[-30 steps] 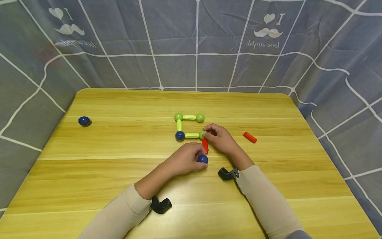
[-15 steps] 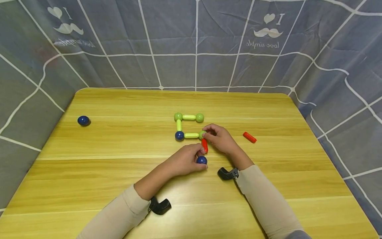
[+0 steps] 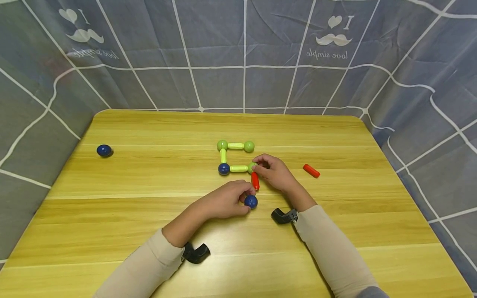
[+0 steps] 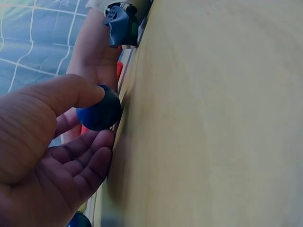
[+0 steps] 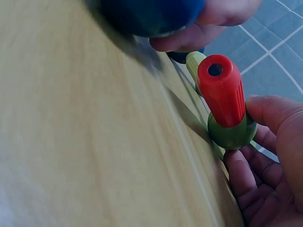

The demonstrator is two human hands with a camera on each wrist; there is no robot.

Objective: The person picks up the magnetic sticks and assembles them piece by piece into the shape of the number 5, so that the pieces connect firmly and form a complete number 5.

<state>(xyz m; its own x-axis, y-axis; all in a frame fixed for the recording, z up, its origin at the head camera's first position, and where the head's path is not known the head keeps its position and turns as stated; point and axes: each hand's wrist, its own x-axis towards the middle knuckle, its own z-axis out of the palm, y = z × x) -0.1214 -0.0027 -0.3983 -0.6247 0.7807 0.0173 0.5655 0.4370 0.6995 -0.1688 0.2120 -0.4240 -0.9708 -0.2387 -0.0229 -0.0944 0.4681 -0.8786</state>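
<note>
My left hand holds a dark blue ball at its fingertips. The thumb lies on the ball in the left wrist view. My right hand pinches a green ball between thumb and fingers. From that ball a red magnetic rod sticks out toward the blue ball, with a gap between them. A yellow-green rod joins the pinched ball to another blue ball. From there a second rod leads to a green ball, and a third rod to an end green ball.
A loose red rod lies right of the right hand. Far left on the wooden table sits one more blue ball. A grey checked curtain hangs around the back and sides.
My left hand has shifted slightly toward me and left with the blue ball, widening the gap to the red rod. The right hand stays on the green ball.
</note>
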